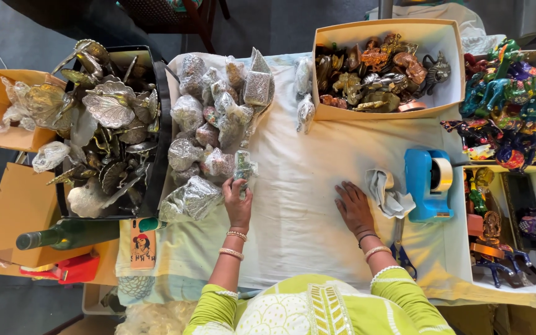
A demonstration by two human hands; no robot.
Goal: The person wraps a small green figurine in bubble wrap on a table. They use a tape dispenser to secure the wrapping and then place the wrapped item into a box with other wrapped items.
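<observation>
White cloth [293, 186]: covers the counter [448, 279]; creased, bare in the middle between the two hands.
Left hand [237, 201]: reaches forward to the near edge of the packet pile; fingertips pinch the lower end of a small wrapped packet [243, 166]. Two bangles on the wrist.
Right hand [353, 208]: lies flat, palm down on the cloth, fingers spread slightly; holds nothing. Bangles on the wrist.
Wrapped packets [218, 124]: a heap of items in clear plastic, silvery and green contents, on the left part of the cloth; the pinched packet sits at the heap's near right corner.
Crumpled grey rag [387, 193]: just beside the right hand, touching the dispenser's left side.
Blue tape dispenser [428, 185]: upright on the cloth, right of the rag, roll of tape mounted.
Scissors [401, 251]: blue handles, near the right wrist, at the counter's near edge.
Cardboard tray [383, 68]: far side of the cloth, filled with bronze and copper-toned figurines.
Painted figurines [510, 105]: multicoloured heap at the far right, well apart from both hands.
Black bin [159, 124]: left of the packets, full of silver leaf-shaped metal pieces.
Green glass bottle [69, 234]: lying on its side at the left, near the bin.
</observation>
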